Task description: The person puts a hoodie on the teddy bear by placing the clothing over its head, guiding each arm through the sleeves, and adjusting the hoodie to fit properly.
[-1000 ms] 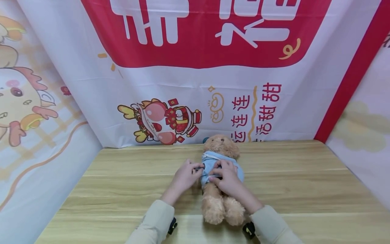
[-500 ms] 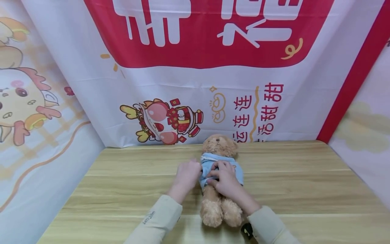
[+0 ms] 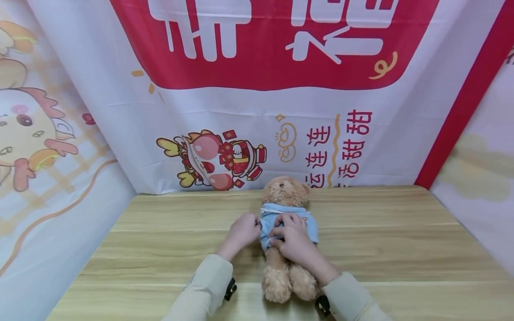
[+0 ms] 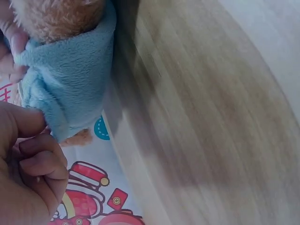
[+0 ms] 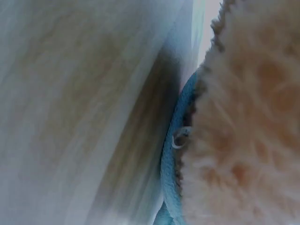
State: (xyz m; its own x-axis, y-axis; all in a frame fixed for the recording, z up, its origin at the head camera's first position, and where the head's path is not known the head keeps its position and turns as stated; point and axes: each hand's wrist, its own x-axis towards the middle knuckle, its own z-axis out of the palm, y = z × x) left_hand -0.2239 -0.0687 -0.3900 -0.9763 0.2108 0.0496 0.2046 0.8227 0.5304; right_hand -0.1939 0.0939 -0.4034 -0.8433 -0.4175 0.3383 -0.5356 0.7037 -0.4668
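Note:
A tan teddy bear lies on its back, head toward the banner, dressed in a light blue fleece top with a white cord at the neck. At the side of the top, my left hand pinches the cloth. The left wrist view shows that hand's thumb and forefinger on a fold of the blue top, its other fingers curled. My right hand lies over the belly, pinching the lower hem. In the right wrist view the bear's fur fills one side, and the right hand is out of sight.
The bear rests on a wood-grain table. A white and red printed banner hangs at the table's back edge, behind the bear's head. Printed cloth walls stand at both sides. A dark wrist strap shows by the right sleeve.
The bear has shifted a little left and toward me. My left hand has turned over and moved slightly left with the cloth; the right hand keeps its place on the belly.

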